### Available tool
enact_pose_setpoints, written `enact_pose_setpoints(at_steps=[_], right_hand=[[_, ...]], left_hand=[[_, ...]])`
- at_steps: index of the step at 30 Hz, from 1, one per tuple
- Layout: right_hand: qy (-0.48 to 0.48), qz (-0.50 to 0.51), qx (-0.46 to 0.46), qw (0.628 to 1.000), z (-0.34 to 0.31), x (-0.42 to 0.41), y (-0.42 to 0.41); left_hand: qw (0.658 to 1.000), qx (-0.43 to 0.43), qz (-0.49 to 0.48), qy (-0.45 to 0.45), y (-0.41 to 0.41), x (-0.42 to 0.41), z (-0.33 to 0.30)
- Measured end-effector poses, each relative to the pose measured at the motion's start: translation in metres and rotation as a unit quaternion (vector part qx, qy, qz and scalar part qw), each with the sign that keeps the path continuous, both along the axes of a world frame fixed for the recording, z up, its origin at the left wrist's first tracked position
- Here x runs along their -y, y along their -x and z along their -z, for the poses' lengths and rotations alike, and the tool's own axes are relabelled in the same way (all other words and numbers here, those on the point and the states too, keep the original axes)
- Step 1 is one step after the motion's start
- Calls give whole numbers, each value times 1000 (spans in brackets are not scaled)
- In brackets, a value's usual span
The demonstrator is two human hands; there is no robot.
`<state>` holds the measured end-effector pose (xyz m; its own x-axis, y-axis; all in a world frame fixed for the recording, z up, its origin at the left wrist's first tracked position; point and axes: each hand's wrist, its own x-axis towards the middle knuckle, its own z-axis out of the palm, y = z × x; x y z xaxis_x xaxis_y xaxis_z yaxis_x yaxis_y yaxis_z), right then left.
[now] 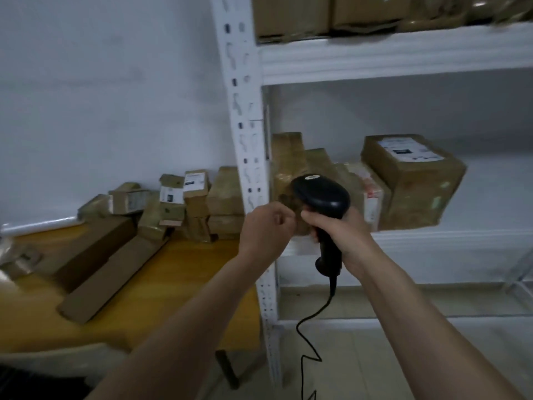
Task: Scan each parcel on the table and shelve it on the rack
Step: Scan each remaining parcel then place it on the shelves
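My right hand has its grip wrapped round the handle of the black scanner, head up, cable hanging toward the floor. My left hand is curled just beside it — whether that grip pinches anything, I cannot tell. Parcels lie on the rack's middle shelf; more parcels crowd the desk at left.
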<state>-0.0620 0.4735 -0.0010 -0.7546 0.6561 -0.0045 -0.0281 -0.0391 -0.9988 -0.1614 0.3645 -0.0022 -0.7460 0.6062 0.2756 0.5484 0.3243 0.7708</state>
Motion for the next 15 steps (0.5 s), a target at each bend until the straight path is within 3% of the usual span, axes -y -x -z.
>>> enact_pose_setpoints(at_steps=[7,15], right_hand=[[-25,-128,48,990,29,99,69],[23,-121,83,989,70,181,125]], left_hand=[[996,13,-82,26,58,116,24],[985,85,-137,57,112,218,64]])
